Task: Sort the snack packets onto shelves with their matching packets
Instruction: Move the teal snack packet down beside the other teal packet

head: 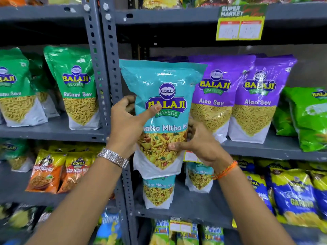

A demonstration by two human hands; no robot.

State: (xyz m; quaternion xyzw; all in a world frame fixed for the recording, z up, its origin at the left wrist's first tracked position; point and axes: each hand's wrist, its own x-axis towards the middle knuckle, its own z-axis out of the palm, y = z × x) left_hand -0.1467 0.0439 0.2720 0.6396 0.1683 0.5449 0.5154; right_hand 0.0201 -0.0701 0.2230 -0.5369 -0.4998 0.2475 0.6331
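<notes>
A large teal Khatta Mitha Mix packet (163, 85) is held upright in front of the grey shelving, between both hands. My left hand (127, 126) grips its left edge, thumb across the logo. My right hand (200, 144) grips its lower right side, thumb on the clear window. Two matching teal Khatta Mitha packets (158, 190) (199, 176) stand on the shelf below, partly hidden by the held packet and my right wrist. Purple Aloo Sev packets (215, 96) (256, 99) stand on the shelf directly behind and to the right.
Green Ratlami Sev packets (77, 85) fill the left shelf past the grey upright post (109, 71). Bright green packets (307, 117) sit far right. Orange and yellow packets (60, 170) lie lower left, blue-yellow packets (293, 193) lower right. A price tag (240, 23) hangs from the upper shelf.
</notes>
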